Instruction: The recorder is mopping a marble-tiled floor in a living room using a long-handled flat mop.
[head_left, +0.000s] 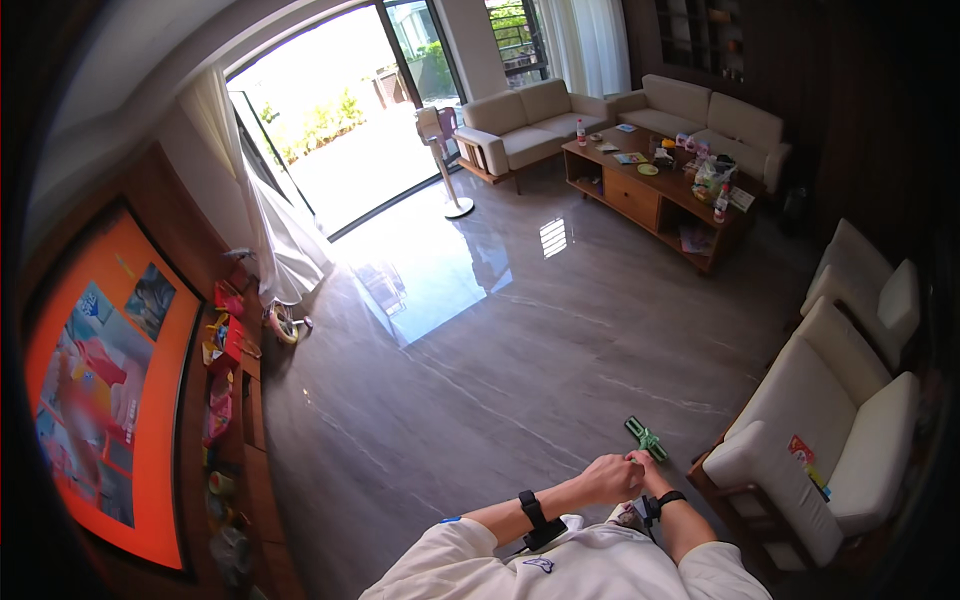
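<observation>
Before my body, a green slotted plastic head of a floor tool, seemingly a flat mop frame, shows just beyond my hands over the grey floor. My left hand is closed in a fist, apparently around the tool's handle. Touching it, my right hand is also closed at the handle, nearest the green head. Most of the handle is hidden by the hands. Each wrist wears a black strap with a small device.
A cream armchair with colourful packets stands close on the right. Ahead are sofas, a cluttered wooden coffee table and a white stand by the glass door. A low cabinet with toys and a small wheeled toy lie left.
</observation>
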